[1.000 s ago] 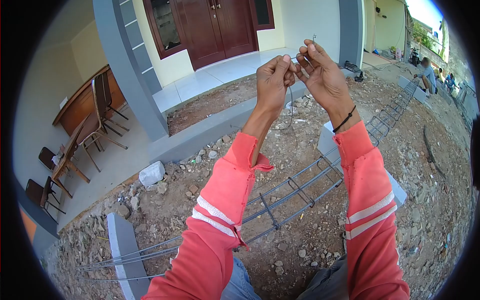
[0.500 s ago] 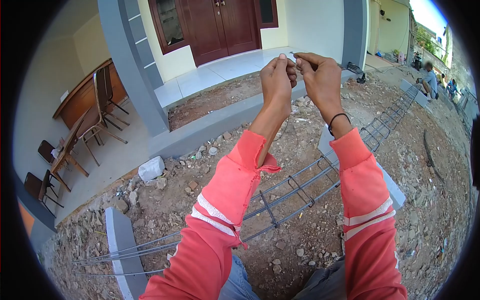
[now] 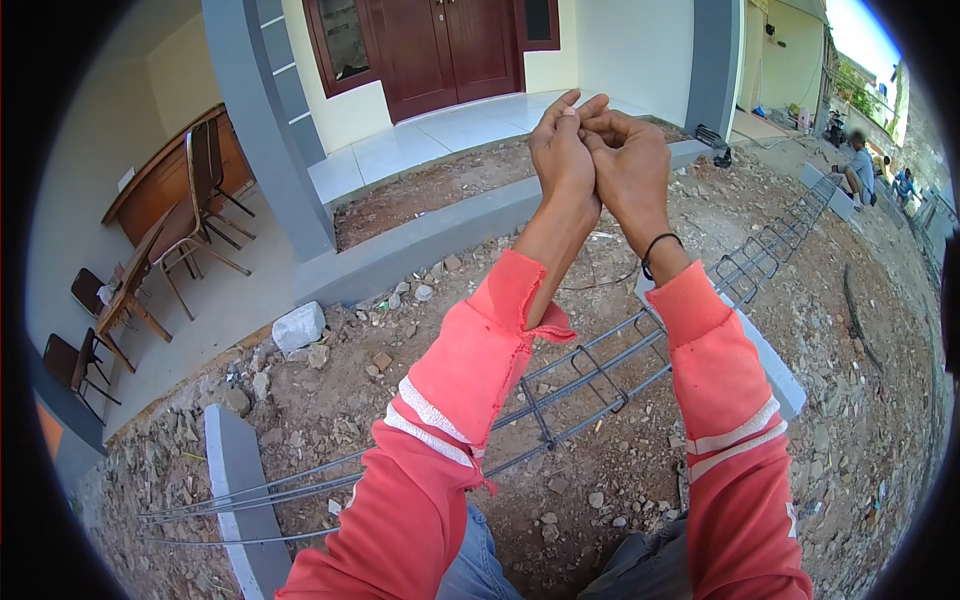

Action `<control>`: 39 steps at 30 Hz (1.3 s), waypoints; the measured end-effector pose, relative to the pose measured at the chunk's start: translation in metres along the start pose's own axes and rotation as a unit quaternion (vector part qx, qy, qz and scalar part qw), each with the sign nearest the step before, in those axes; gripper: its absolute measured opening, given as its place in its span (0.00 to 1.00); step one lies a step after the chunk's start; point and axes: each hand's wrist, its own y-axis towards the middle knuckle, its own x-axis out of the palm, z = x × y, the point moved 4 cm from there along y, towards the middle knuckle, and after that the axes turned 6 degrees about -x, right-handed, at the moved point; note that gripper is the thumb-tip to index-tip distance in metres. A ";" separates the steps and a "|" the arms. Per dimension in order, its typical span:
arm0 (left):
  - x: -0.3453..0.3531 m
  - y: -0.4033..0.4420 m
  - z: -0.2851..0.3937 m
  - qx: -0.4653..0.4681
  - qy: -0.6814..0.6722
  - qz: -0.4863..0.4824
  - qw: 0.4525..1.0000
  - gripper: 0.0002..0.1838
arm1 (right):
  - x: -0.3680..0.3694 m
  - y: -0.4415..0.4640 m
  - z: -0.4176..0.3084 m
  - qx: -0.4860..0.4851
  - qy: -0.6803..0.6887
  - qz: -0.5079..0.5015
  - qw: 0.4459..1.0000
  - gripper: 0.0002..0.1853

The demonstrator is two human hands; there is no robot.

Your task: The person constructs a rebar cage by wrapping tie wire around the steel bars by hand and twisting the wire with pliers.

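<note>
My left hand (image 3: 565, 155) and my right hand (image 3: 632, 160) are raised together above the ground, touching at the wrists and fingertips. Both have curled fingers pinched close together; whatever lies between them is too small or hidden to name. A thin dark wire (image 3: 600, 284) hangs or lies below the hands. Beneath my forearms a long cage of steel bars with square ties (image 3: 588, 382) runs from lower left to upper right, resting on grey-white blocks (image 3: 768, 365).
Rubble covers the ground (image 3: 420, 350), with a white stone (image 3: 298, 327) by the low grey kerb (image 3: 400, 262). A grey pillar (image 3: 270, 130), chairs (image 3: 205, 185) and a table (image 3: 135, 275) stand left. A seated person (image 3: 858, 170) and others are far right.
My hands have come together, the right moving left against the left hand. The wire seen hanging from them earlier is now mostly hidden behind my wrists.
</note>
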 end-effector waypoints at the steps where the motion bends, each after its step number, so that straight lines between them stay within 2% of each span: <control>1: 0.000 0.000 0.002 0.013 0.011 -0.005 1.000 0.19 | 0.001 0.001 0.000 -0.004 -0.001 -0.018 1.000 0.07; 6: -0.003 -0.005 0.011 0.011 0.037 0.029 0.999 0.21 | 0.006 0.000 0.003 -0.043 0.022 -0.076 0.996 0.09; 9: -0.007 0.002 0.014 -0.011 0.042 -0.012 0.999 0.21 | 0.006 0.002 0.001 -0.044 -0.003 -0.107 0.993 0.12; 11: -0.005 0.005 0.013 -0.018 0.041 -0.093 0.995 0.23 | 0.009 0.007 0.007 -0.026 -0.036 -0.189 0.981 0.14; 12: -0.004 0.006 0.011 -0.019 0.041 -0.094 0.995 0.23 | 0.007 0.010 0.011 -0.025 -0.037 -0.187 0.981 0.14; 14: 0.000 0.006 0.007 -0.036 0.069 -0.136 0.988 0.30 | 0.002 0.013 0.011 -0.075 -0.110 -0.206 0.969 0.16; 18: 0.008 -0.002 0.005 -0.032 0.085 -0.166 0.982 0.37 | -0.007 0.017 0.018 -0.027 -0.167 -0.238 0.956 0.14; 20: 0.009 -0.006 0.002 -0.067 0.134 -0.139 0.979 0.40 | -0.008 0.021 0.028 0.032 -0.033 -0.191 0.981 0.14; 21: 0.009 -0.009 0.004 -0.068 0.134 -0.139 0.979 0.40 | -0.010 0.021 0.027 0.032 -0.033 -0.190 0.981 0.14; 23: 0.006 -0.012 -0.002 -0.140 0.346 -0.108 0.921 0.42 | -0.023 0.024 0.025 0.118 0.175 -0.085 0.974 0.12; 24: 0.002 -0.012 -0.009 -0.171 0.348 -0.141 0.911 0.38 | -0.029 0.026 0.023 0.155 0.238 -0.070 0.956 0.09; 25: -0.001 -0.012 -0.012 -0.171 0.347 -0.142 0.911 0.38 | -0.033 0.029 0.026 0.154 0.237 -0.069 0.957 0.09; 27: 0.000 -0.026 -0.021 -0.291 0.336 -0.266 0.855 0.27 | -0.044 0.039 0.036 0.198 0.307 -0.016 0.931 0.08; 28: 0.000 -0.026 -0.020 -0.278 0.344 -0.261 0.858 0.19 | -0.049 0.042 0.040 0.198 0.306 -0.015 0.931 0.08; 29: -0.004 -0.021 -0.022 -0.279 0.344 -0.262 0.857 0.19 | -0.056 0.045 0.044 0.178 0.229 -0.018 0.957 0.12; 31: -0.010 -0.005 -0.018 -0.097 0.525 -0.307 0.788 0.17 | -0.066 0.048 0.047 0.133 0.071 -0.026 0.988 0.20; 32: -0.010 -0.008 -0.012 -0.098 0.525 -0.307 0.787 0.17 | -0.066 0.045 0.043 0.111 -0.006 -0.016 0.994 0.28; 33: -0.006 -0.012 -0.004 -0.045 0.584 -0.345 0.733 0.15 | -0.067 0.043 0.039 0.110 -0.006 -0.016 0.994 0.28; 34: -0.003 -0.016 0.002 0.008 0.637 -0.378 0.672 0.14 | -0.068 0.041 0.032 0.072 -0.121 -0.048 0.989 0.30; 35: -0.009 -0.012 0.003 0.008 0.638 -0.376 0.672 0.14 | -0.067 0.039 0.026 0.032 -0.233 -0.079 0.969 0.32; 36: -0.015 -0.007 0.004 0.066 0.648 -0.379 0.658 0.12 | -0.067 0.036 0.026 0.031 -0.231 -0.082 0.969 0.32; 37: -0.020 -0.003 0.004 0.123 0.655 -0.382 0.641 0.10 | -0.063 0.032 0.028 0.026 -0.254 -0.139 0.957 0.33; 38: -0.021 -0.003 0.006 0.123 0.655 -0.381 0.641 0.10 | -0.059 0.028 0.031 0.020 -0.277 -0.194 0.941 0.34; 39: -0.020 -0.003 0.012 0.170 0.656 -0.345 0.649 0.10 | -0.057 0.024 0.033 0.019 -0.277 -0.195 0.941 0.34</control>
